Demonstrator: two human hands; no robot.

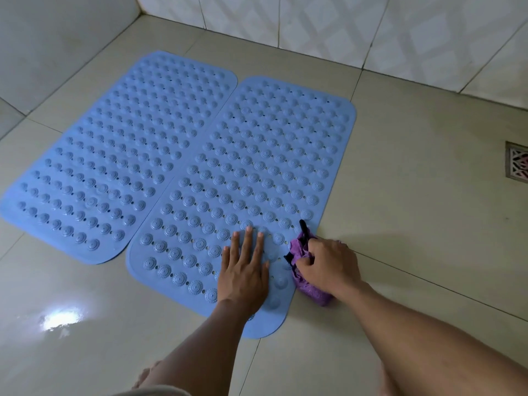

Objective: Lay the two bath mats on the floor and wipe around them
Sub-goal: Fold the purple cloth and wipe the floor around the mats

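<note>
Two bare forearms reaching up from the bottom edge. Left hand (245,270) flat and palm down, fingers straight and slightly spread, pressing the near end of the right-hand blue rubber bath mat (257,172). Right hand (328,267) just beside it, fingers curled round a crumpled purple cloth (310,291) at that mat's lower right edge, on glossy beige floor tiles (414,195). Second blue rubber bath mat (120,155) alongside at centre left, long edges meeting. Both flat, round-cornered rectangles studded with ribbed domes and small holes, long axes running lower left to upper right. Square patterned floor drain (518,167) at right edge.
</note>
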